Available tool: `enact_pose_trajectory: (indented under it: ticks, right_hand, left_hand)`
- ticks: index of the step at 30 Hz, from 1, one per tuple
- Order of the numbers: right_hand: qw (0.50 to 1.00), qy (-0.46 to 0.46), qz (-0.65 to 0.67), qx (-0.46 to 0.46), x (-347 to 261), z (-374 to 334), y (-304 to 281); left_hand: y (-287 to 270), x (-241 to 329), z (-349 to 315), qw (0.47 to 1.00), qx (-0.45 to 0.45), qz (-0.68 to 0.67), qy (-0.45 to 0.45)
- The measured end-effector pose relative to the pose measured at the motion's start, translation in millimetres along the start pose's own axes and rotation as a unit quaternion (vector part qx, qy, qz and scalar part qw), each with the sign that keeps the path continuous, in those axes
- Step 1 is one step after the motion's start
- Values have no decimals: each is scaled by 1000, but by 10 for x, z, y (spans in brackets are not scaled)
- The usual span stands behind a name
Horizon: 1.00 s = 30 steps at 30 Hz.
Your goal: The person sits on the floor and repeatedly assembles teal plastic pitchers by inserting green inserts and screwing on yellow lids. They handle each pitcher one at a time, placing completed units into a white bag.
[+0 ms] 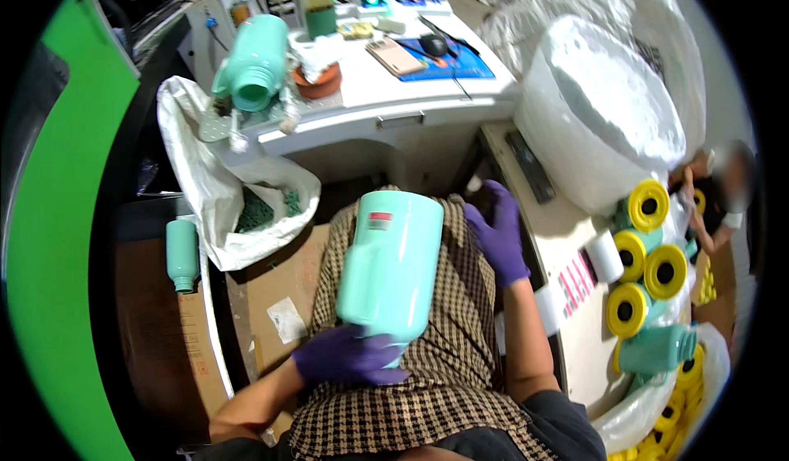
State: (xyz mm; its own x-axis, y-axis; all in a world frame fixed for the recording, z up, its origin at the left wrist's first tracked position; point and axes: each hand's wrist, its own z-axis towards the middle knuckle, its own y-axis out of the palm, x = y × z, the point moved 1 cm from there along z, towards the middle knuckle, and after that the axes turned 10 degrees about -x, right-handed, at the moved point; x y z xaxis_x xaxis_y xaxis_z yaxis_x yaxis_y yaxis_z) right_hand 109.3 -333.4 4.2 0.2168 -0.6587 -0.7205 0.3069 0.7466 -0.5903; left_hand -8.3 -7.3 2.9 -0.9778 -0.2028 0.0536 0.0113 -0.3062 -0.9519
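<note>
A mint-green plastic bottle (394,255) lies across my checked apron (468,321), neck end toward me. It bears a small red and white label (379,220) near its far end. My left hand (353,354), in a purple glove, is closed around the bottle's neck end. My right hand (499,235), also gloved in purple, is off to the right of the bottle, beside the edge of the side table. Its fingers are apart and nothing shows in it. A strip of pink-and-white labels (578,283) and a white roll (604,257) lie on that side table (592,379).
Several bottles with yellow ring ends (666,272) crowd the right side, near large clear plastic bags (567,124). Ahead, a white desk (370,79) carries a phone (396,57) and another green bottle (256,58). A white sack (193,165) hangs at left. A co-worker (711,214) sits far right.
</note>
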Motion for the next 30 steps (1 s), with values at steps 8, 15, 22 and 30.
enact_pose_trajectory:
  ticks: [8, 15, 22, 30]
  right_hand:
    - [903, -400, -126, -92, -1511, 1155, 887]
    - [869, -344, -340, -105, -1891, 2478, 2677]
    - [796, -588, -142, -23, -1870, 1078, 906]
    - [974, -213, 49, 64, -563, -1058, -1094]
  left_hand:
    - [-346, 441, -1242, 493, 572, -365, -545]
    - [-685, 238, -1187, 522, 671, -152, -505]
    - [-1081, -1014, -1046, 694, 613, 6, -378]
    - [-761, -3088, -117, 810, 430, 146, -371]
